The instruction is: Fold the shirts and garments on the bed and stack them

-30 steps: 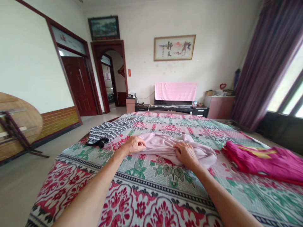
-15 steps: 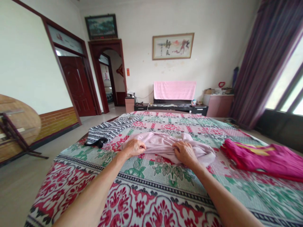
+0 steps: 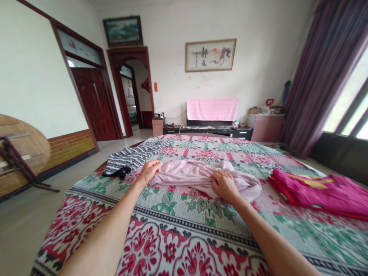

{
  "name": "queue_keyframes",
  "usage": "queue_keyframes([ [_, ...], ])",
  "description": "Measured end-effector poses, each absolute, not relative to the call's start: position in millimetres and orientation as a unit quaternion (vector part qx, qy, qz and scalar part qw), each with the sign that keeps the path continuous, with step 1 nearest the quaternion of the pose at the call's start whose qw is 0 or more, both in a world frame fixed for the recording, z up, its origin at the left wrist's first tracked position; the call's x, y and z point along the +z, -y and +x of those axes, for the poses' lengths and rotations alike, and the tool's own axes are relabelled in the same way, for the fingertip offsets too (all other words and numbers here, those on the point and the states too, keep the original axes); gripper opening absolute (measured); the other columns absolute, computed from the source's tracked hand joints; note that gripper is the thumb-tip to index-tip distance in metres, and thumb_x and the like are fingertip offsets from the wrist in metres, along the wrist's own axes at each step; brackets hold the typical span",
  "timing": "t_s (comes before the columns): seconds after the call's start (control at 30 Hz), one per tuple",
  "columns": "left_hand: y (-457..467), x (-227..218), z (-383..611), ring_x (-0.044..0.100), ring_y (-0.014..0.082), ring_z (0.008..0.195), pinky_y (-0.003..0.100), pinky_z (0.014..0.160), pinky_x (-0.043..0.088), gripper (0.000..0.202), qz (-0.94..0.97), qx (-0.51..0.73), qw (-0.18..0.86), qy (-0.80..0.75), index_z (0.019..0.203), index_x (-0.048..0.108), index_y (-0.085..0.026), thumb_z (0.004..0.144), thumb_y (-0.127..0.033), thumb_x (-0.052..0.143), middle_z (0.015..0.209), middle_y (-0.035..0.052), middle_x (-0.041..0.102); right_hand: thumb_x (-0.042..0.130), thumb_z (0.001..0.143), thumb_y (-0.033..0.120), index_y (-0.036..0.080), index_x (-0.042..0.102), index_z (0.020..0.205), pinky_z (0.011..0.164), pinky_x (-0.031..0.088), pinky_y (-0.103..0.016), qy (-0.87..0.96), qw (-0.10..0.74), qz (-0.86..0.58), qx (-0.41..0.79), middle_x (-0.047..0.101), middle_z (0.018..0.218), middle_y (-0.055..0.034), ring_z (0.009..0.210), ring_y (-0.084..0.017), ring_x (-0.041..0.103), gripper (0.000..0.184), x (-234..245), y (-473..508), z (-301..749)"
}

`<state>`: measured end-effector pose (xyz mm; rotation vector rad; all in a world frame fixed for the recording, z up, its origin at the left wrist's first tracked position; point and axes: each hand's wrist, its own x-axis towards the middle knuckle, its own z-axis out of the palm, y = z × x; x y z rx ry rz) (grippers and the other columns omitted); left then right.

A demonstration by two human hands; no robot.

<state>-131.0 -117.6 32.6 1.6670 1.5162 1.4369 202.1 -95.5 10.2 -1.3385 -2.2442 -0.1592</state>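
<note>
A pale pink garment (image 3: pixel 186 172), bunched and wrinkled, lies across the middle of a flower-patterned cloth (image 3: pixel 172 226). Its exact kind does not show. At its left end is my left hand (image 3: pixel 150 171), fingers pinched together on the fabric's edge. My right hand (image 3: pixel 225 183) rests on the right part of the same garment, its fingers curled into the folds. Beyond my left hand lies a black-and-white striped garment (image 3: pixel 135 157) with a black piece at its near end.
Folded bright pink and red clothes (image 3: pixel 324 193) lie at the right. A round folding table (image 3: pixel 23 149) leans at the left wall. Behind stand a low black cabinet (image 3: pixel 243 134) and a screen draped with a pink cloth (image 3: pixel 212 109). A purple curtain (image 3: pixel 310 84) hangs at right.
My left hand has moved left and slightly away from me, from the garment's near edge to its left end. My right hand stays in place.
</note>
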Motion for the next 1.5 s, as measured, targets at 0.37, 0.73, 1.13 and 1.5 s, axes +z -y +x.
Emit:
queue_keyframes([
  [0.37, 119.3, 37.3, -154.5, 0.029, 0.0063, 0.036, 0.021, 0.038, 0.022, 0.023, 0.396, 0.649, 0.355, -0.544, 0.053, 0.039, -0.02, 0.065, -0.036, 0.049, 0.042, -0.0066, 0.038, 0.046, 0.082, 0.018, 0.02, 0.066, 0.092, 0.081, 0.035, -0.031, 0.831, 0.257, -0.488, -0.073, 0.068, 0.094, -0.0052, 0.09, -0.02, 0.059, 0.023, 9.5, 95.5, 202.1],
  [0.73, 158.2, 73.3, -221.9, 0.049, 0.005, 0.053, 0.017, 0.054, 0.041, 0.023, 0.305, 0.876, 0.359, -0.105, 0.064, 0.054, -0.019, 0.081, -0.034, 0.058, 0.061, -0.0042, 0.056, 0.044, 0.082, 0.019, 0.02, 0.065, 0.092, 0.083, 0.036, -0.033, 0.833, 0.257, -0.483, -0.082, 0.068, 0.094, -0.006, 0.089, -0.02, 0.059, 0.023, 5.0, 91.5, 202.2],
  [1.13, 146.0, 61.4, -178.7, 0.043, 0.0089, 0.037, 0.019, 0.037, 0.023, 0.017, 0.588, 0.262, 0.372, -0.669, 0.058, 0.067, -0.017, 0.05, -0.029, 0.075, 0.045, -0.0014, 0.057, 0.045, 0.082, 0.018, 0.02, 0.065, 0.091, 0.082, 0.036, -0.032, 0.833, 0.264, -0.478, -0.085, 0.068, 0.093, -0.0059, 0.089, -0.02, 0.06, 0.023, 5.7, 93.0, 202.4],
  [1.5, 136.8, 56.3, -174.8, 0.047, 0.0105, 0.045, 0.021, 0.045, 0.032, 0.019, 0.606, 0.362, 0.279, -0.651, 0.067, 0.066, -0.018, 0.06, -0.036, 0.063, 0.052, -0.0033, 0.059, 0.042, 0.083, 0.018, 0.019, 0.064, 0.092, 0.08, 0.037, -0.032, 0.831, 0.289, -0.469, -0.075, 0.068, 0.093, -0.0059, 0.088, -0.02, 0.06, 0.024, 4.5, 91.0, 204.2],
])
